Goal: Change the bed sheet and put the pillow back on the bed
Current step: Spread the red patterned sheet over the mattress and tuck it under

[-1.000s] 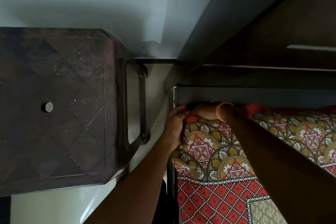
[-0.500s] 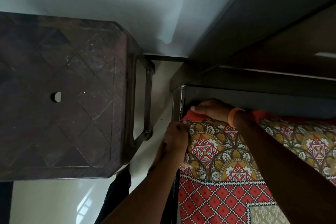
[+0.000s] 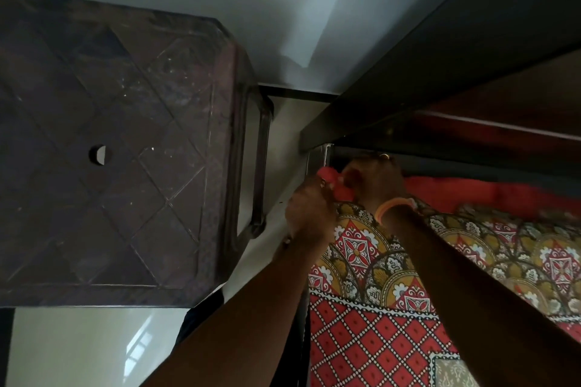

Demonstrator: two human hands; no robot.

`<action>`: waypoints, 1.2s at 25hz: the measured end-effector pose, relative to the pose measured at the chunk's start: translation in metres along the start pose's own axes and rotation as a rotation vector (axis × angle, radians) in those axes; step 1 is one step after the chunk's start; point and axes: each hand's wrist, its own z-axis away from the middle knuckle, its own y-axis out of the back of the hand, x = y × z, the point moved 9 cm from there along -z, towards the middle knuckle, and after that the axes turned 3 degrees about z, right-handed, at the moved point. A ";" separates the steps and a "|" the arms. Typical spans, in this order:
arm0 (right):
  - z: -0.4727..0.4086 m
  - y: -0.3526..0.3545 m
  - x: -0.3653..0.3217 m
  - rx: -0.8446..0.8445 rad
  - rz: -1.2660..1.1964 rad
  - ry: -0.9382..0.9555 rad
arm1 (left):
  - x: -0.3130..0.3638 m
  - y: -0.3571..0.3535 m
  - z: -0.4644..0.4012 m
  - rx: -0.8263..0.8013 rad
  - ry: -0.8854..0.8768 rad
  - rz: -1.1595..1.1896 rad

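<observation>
1. Working the sheet corner: both your hands are at the top-left corner of the bed, hard against the headboard (image 3: 471,50).
2. Left hand (image 3: 309,214): fingers curled, pinching the red edge (image 3: 327,173) of the patterned bed sheet (image 3: 393,292) at the corner. Slightly blurred, but the pinch reads clear.
3. Right hand (image 3: 374,179), orange bangle (image 3: 394,206) on the wrist: fingers curled down over the same red fabric, just beside the left hand. Looks like a grip on the fabric, though motion blur hides the fingertips.
4. Sheet position: spread over the mattress, pattern up, red border bunched along the headboard side. Corner not tucked yet, by my read.
5. To do it well: pull the corner taut toward the frame post (image 3: 316,160), then push the fabric down into the gap between mattress and frame. Keep the side edge straight so the pattern doesn't skew.
6. Clearance is tight: the headboard ledge overhangs your hands, so there is little room above your knuckles.
7. Dark plastic stool (image 3: 119,148) stands just left of the bed, near your left forearm. Elbow swing that way is limited.
8. Pillow: not in view. That step is still open.
</observation>
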 end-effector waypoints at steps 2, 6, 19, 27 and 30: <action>-0.013 -0.035 0.014 -0.319 0.006 -0.119 | 0.005 -0.005 -0.003 0.015 0.041 -0.145; -0.021 -0.042 0.016 -0.474 0.140 -0.127 | 0.031 0.019 0.014 0.158 -0.030 -0.145; 0.003 -0.046 0.026 -0.581 0.033 -0.108 | 0.047 -0.035 0.064 -0.276 0.017 0.270; 0.020 -0.063 0.041 -0.910 0.324 -0.179 | 0.042 -0.044 0.006 -0.670 -0.272 -0.519; 0.011 -0.105 0.062 -0.862 0.508 -0.362 | 0.052 -0.045 -0.004 -0.651 -0.433 -0.760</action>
